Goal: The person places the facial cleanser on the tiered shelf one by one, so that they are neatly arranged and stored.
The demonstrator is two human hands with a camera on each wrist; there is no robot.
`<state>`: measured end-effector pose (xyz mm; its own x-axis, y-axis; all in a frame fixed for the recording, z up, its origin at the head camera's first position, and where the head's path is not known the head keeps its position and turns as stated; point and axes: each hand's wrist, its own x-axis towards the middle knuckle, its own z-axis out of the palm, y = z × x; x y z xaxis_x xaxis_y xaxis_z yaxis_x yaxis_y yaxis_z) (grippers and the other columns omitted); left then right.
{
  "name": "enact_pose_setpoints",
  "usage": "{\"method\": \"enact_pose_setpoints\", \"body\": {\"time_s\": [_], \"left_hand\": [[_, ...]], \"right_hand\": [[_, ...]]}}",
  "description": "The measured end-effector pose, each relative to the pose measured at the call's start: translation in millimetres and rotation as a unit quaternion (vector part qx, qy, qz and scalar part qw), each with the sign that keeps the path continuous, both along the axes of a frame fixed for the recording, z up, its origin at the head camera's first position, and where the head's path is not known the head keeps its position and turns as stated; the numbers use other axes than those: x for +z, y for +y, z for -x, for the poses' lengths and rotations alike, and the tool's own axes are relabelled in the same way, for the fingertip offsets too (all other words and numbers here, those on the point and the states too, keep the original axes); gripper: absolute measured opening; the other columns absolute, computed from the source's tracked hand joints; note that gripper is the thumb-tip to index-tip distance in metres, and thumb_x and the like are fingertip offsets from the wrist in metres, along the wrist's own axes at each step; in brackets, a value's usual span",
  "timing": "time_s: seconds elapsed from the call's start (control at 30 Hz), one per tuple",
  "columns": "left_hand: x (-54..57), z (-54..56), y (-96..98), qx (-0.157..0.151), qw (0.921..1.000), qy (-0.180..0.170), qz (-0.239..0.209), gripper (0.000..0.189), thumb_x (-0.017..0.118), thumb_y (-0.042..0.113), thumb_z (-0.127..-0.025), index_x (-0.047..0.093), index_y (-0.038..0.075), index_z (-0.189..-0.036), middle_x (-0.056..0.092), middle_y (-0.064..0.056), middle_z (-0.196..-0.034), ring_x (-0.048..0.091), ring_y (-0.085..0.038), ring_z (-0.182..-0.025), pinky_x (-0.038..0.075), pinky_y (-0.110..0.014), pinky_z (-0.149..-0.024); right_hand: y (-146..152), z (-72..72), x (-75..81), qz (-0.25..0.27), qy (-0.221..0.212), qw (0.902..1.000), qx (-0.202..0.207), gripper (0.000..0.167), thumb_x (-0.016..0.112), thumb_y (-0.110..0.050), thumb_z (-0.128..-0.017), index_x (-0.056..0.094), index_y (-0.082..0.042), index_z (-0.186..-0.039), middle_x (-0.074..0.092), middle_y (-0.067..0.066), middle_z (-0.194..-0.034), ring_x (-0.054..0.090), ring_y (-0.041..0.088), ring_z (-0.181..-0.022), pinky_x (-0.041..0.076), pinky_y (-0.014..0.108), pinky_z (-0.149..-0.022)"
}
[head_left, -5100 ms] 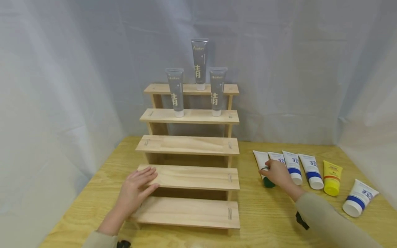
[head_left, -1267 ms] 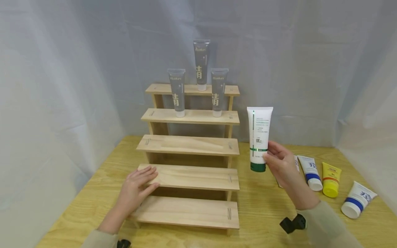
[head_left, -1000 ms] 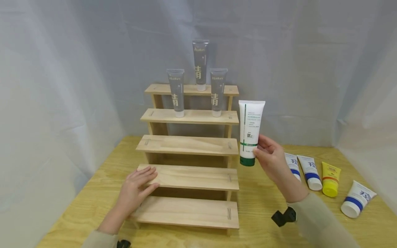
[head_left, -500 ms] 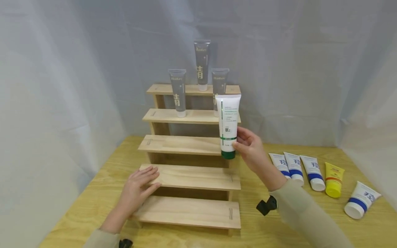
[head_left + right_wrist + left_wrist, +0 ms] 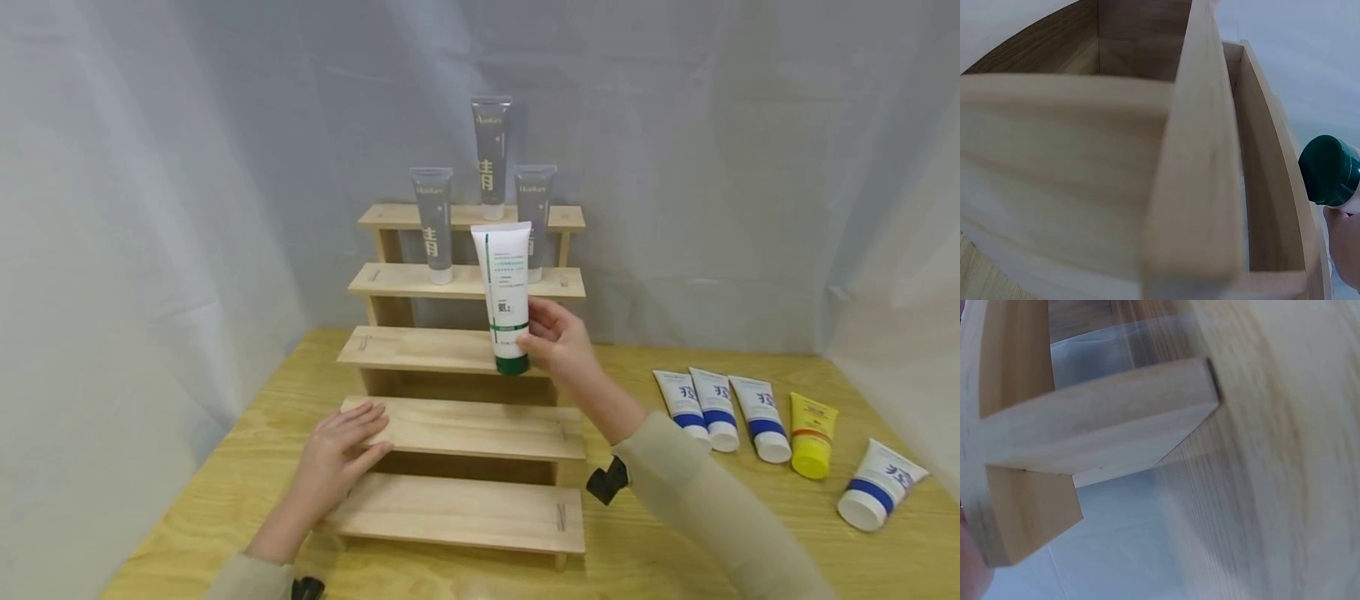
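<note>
My right hand (image 5: 558,342) pinches a white squeeze tube (image 5: 506,287) near its green cap, upright with the cap down. In the head view the tube overlaps the third shelf of the stepped wooden rack (image 5: 461,421); whether the cap touches wood I cannot tell. The right wrist view shows the green cap (image 5: 1329,172) at its right edge. With fingers extended, my left hand (image 5: 341,450) rests on the left end of the rack's second shelf from the bottom. Grey tubes stand on the upper shelves: one (image 5: 492,158) on top, two (image 5: 432,225) one step lower, the right one partly hidden.
On the wooden table (image 5: 637,533) to the right lie several white tubes with blue bands (image 5: 715,408) and a yellow tube (image 5: 812,435). One white tube (image 5: 879,485) lies apart at the far right. A pale sheet (image 5: 690,183) hangs behind the rack.
My right hand has picked the white-and-green tube up from the table, raised it upright and carried it left in front of the rack. My left hand has stayed on the shelf.
</note>
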<state>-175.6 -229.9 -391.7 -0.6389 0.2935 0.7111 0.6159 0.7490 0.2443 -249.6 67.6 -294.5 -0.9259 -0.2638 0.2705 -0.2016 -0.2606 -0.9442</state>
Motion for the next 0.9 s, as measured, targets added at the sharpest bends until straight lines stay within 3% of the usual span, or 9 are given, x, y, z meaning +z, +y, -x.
{"method": "enact_pose_setpoints", "body": {"time_s": [0.43,0.9], "left_hand": [[1.1,-1.4,1.5,0.0,1.0,-0.004,0.0,0.036,0.072,0.025,-0.07,0.067,0.0,-0.096,0.061,-0.013,-0.108,0.054,-0.03,-0.103,0.034,-0.056,-0.088],[-0.2,-0.7,2.9,-0.007,1.0,0.003,-0.001,0.036,0.072,0.025,-0.071,0.067,0.0,-0.096,0.061,-0.013,-0.107,0.055,-0.03,-0.102,0.034,-0.056,-0.088]], "right_hand": [[-33,7.1,0.0,-0.001,0.017,0.9998,-0.001,0.049,0.049,0.019,-0.078,0.04,0.007,-0.125,0.047,0.022,-0.122,0.048,0.03,-0.109,0.041,0.035,-0.091],[-59,8.2,5.6,-0.002,0.043,0.9991,0.007,0.047,0.05,0.021,-0.076,0.043,0.009,-0.122,0.049,0.025,-0.119,0.05,0.031,-0.107,0.042,0.037,-0.088]]}}
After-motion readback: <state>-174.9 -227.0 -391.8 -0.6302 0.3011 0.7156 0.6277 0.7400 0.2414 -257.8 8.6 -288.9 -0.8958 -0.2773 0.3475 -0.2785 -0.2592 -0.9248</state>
